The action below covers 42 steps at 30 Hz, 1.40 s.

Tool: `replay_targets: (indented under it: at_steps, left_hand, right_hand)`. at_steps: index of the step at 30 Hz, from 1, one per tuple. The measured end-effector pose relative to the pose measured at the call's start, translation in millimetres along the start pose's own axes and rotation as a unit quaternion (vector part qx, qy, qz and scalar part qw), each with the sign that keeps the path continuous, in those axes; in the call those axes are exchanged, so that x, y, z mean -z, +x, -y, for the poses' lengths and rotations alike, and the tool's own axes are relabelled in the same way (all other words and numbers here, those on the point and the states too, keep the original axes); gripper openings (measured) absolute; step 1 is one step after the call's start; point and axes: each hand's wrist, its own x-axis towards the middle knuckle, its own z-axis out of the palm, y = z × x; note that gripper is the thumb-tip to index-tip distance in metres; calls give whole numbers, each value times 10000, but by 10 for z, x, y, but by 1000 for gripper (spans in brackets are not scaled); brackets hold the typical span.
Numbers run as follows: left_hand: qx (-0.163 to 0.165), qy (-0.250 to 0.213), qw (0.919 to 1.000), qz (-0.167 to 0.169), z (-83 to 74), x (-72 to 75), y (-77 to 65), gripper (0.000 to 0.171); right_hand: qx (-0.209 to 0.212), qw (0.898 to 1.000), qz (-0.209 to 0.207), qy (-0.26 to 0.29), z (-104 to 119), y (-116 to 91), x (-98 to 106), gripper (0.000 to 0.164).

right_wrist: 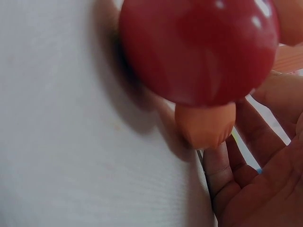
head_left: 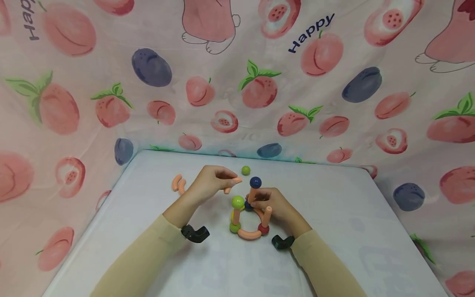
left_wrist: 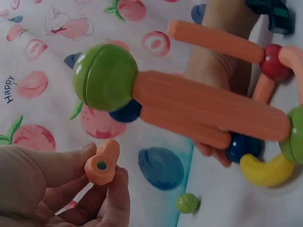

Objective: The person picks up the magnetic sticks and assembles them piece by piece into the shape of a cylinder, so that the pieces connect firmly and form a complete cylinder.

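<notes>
My left hand (head_left: 214,180) pinches a short orange rod (left_wrist: 101,171) between thumb and fingers; a dark round spot shows in its end. The rod is held above the table, left of a ring-shaped build of balls and rods. My right hand (head_left: 273,203) grips the foot of an upright orange rod (head_left: 252,194), beside the lower dark blue ball (left_wrist: 244,146). A blue ball (head_left: 255,182) tops that rod. Another upright has a green ball (head_left: 238,202) on top. A third orange rod (head_left: 267,215) rises bare from a red ball (head_left: 263,229). A curved orange piece (head_left: 249,234) forms the ring's front.
Two curved orange pieces (head_left: 177,182) lie on the white table (head_left: 334,231) behind the left forearm. A loose green ball (head_left: 245,170) sits toward the back. A yellow curved piece (left_wrist: 267,170) belongs to the ring. A fruit-print cloth (head_left: 230,90) hangs behind the table.
</notes>
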Motion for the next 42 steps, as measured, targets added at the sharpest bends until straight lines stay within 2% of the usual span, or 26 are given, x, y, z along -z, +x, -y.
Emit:
replay_targets:
  at_steps: [13,22,30,42]
  left_hand:
    - [187,-433,9987,182,-104,-142,75,23]
    - [205,-792,9966,83,-112,-221,38,21]
    - [252,-778,9965,-177,-141,-282,-20,20]
    - [284,-944,9951,-32,-121,-277,-26,20]
  right_hand:
    - [93,9999,77,19,-23,-3,13,31]
    - [30,9999,27,-95,-22,-6,9,27]
    - [-153,9999,-33,23,8,-10,17,28]
    - [-13,10000,1,-22,-2,-12,11,26]
